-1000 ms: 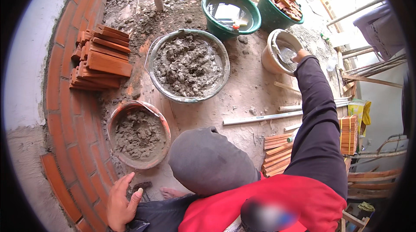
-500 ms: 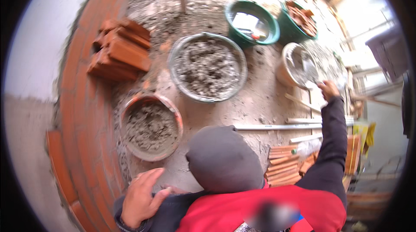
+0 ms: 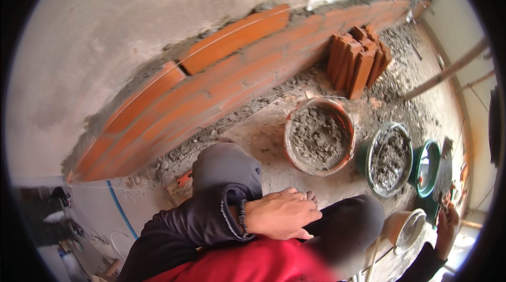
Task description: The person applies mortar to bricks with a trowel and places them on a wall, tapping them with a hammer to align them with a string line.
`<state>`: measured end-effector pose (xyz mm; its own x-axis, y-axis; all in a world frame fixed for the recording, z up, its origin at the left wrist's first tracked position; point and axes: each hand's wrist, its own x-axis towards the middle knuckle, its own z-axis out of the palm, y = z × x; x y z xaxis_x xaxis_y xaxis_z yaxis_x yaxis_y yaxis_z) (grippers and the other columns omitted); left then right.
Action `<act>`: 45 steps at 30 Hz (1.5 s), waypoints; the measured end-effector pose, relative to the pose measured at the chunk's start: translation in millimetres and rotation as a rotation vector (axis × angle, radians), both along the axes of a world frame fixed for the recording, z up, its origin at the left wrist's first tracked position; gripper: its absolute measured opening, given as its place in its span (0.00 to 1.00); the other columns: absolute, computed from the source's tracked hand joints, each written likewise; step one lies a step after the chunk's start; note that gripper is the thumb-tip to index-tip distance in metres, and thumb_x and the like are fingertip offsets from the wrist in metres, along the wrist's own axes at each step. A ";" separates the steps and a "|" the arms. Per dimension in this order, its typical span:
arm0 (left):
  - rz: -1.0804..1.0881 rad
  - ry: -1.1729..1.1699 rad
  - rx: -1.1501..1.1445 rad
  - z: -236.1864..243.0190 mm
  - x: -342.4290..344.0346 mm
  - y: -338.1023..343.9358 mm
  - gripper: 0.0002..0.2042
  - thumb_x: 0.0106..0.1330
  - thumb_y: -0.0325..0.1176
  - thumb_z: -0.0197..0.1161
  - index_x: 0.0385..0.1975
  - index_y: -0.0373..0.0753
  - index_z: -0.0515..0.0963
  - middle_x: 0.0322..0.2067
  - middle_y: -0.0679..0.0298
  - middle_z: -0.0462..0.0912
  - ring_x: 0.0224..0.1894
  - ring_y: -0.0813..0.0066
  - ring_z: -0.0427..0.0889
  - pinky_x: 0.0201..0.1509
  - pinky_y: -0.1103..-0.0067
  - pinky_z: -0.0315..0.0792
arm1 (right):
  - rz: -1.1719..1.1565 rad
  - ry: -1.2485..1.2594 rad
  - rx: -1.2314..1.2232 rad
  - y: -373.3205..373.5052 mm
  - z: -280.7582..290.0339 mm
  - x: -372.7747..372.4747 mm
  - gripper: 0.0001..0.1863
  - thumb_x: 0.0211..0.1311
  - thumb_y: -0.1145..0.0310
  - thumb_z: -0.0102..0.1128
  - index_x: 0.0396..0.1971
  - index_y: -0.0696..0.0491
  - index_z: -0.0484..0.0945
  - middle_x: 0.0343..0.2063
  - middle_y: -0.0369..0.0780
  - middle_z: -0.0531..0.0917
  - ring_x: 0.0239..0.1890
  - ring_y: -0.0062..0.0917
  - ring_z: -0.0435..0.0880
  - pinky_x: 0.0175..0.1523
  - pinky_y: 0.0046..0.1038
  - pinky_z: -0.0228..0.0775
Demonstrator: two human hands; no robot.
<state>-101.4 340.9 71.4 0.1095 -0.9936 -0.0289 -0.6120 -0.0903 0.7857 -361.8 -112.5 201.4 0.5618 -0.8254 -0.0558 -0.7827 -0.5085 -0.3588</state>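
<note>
One left hand (image 3: 282, 214) hangs loose at lower centre, fingers slightly bent, near two knees (image 3: 224, 169). One right hand (image 3: 448, 229), lower right, curls around one trowel (image 3: 445, 169), blade raised. One beige bucket (image 3: 394, 225) stands beside it; one green bucket (image 3: 365, 158) and one orange-rimmed bucket (image 3: 291, 149) hold mortar. Bare floor (image 3: 268, 158) opens left of the orange rim, up to one low brick wall (image 3: 232, 77).
</note>
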 end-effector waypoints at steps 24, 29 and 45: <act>0.104 -0.128 -0.152 7.6 1.6 48.9 0.23 0.55 0.52 0.71 0.34 0.35 0.79 0.30 0.57 0.81 0.40 0.59 0.83 0.47 0.66 0.72 | 1.205 0.456 0.462 316.8 58.1 466.2 0.09 0.64 0.71 0.63 0.30 0.62 0.82 0.15 0.33 0.76 0.15 0.15 0.73 0.21 0.19 0.66; 0.110 -0.129 -0.214 3.4 2.5 51.8 0.24 0.56 0.54 0.70 0.34 0.35 0.78 0.30 0.58 0.81 0.39 0.60 0.82 0.47 0.66 0.71 | 1.138 0.450 0.677 285.8 66.3 499.3 0.08 0.60 0.74 0.63 0.31 0.65 0.80 0.14 0.38 0.79 0.14 0.17 0.76 0.18 0.19 0.66; 0.128 -0.112 -0.256 -0.1 11.8 56.8 0.23 0.57 0.54 0.68 0.35 0.38 0.77 0.31 0.59 0.79 0.41 0.60 0.80 0.48 0.67 0.69 | 1.116 0.312 0.311 221.2 96.0 502.4 0.08 0.49 0.74 0.68 0.29 0.62 0.83 0.16 0.40 0.79 0.15 0.21 0.75 0.20 0.23 0.66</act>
